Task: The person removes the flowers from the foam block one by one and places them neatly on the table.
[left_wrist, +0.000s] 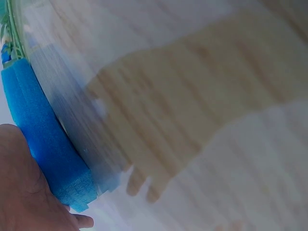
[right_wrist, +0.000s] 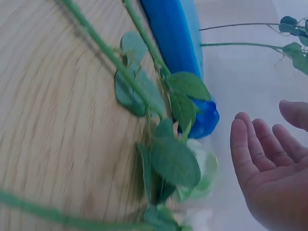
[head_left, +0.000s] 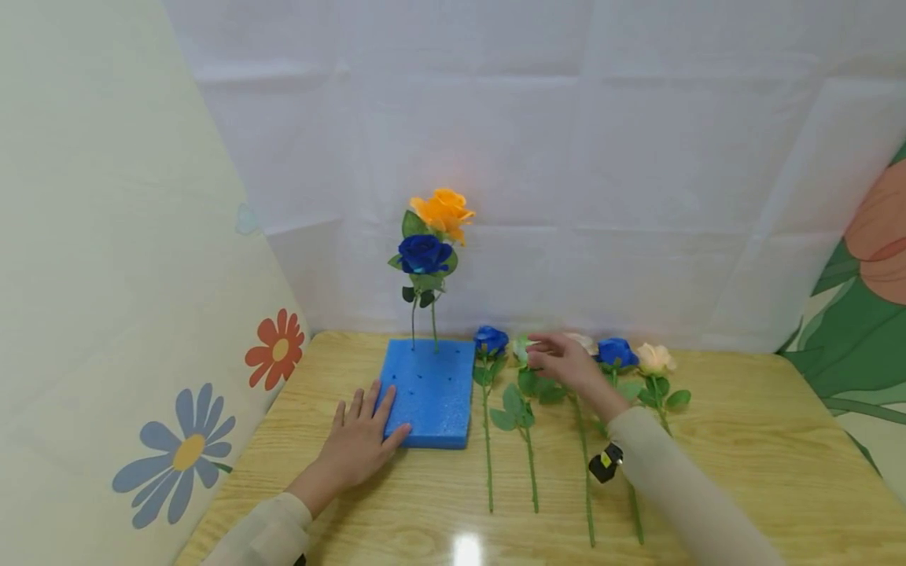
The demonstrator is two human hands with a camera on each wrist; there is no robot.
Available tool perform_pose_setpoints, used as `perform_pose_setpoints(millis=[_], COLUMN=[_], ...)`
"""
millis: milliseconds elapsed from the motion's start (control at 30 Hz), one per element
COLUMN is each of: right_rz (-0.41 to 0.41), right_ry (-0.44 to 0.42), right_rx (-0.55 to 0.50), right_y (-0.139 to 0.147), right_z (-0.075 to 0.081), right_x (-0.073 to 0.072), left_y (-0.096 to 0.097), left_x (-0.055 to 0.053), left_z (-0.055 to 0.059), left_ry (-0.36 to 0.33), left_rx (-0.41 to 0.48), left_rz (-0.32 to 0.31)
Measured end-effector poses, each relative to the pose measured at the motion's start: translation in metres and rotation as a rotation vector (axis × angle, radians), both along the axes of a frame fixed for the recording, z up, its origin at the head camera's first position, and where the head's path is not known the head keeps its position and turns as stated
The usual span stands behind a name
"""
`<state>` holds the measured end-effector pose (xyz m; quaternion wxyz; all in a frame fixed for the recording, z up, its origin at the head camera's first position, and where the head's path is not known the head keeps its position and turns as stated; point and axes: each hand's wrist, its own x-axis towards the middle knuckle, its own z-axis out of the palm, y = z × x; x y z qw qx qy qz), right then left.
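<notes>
A blue foam block [head_left: 433,409] with small holes lies on the table, and my left hand [head_left: 357,444] rests along its left side with fingers spread, thumb at the near corner. An orange rose [head_left: 443,211] and a dark blue rose [head_left: 425,254] stand upright in the block's far part. Over the lying flowers hangs my right hand [head_left: 569,368], holding nothing. Its fingers [right_wrist: 255,144] are loosely bent in the right wrist view. Closest to it are a pale green rose [right_wrist: 204,168] and a white rose [head_left: 584,343], partly hidden by the hand.
Beside the block lies a blue rose [head_left: 491,340]. Farther right are another blue rose [head_left: 616,352] and a peach rose [head_left: 655,359], stems toward me. White cloth [head_left: 602,173] hangs behind the wooden table [head_left: 743,440]; a wall with painted flowers [head_left: 187,453] stands left.
</notes>
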<state>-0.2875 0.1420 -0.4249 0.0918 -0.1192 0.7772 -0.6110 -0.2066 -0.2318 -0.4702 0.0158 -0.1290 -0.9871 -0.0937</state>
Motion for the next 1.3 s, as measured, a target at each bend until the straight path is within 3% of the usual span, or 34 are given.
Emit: perform_pose_setpoints(millis=[300,800,1300], right_rz=[0.026,0.041,-0.013], right_ry=[0.036,-0.002,0.024], right_rx=[-0.048,-0.141,-0.132], right_y=[-0.026,-0.072,-0.113], right_z=[0.000,0.004,0.009], right_x=[-0.009,-0.020,-0.030], left_y=[0.001,-0.001,-0.001], left_x=[0.000,-0.003,-0.002], left_z=[0.000,-0.005,-0.001], left_ry=[0.005,0.010,-0.014], left_rx=[0.025,0.029,-0.006], left_rz=[-0.006,-0.007,0.000])
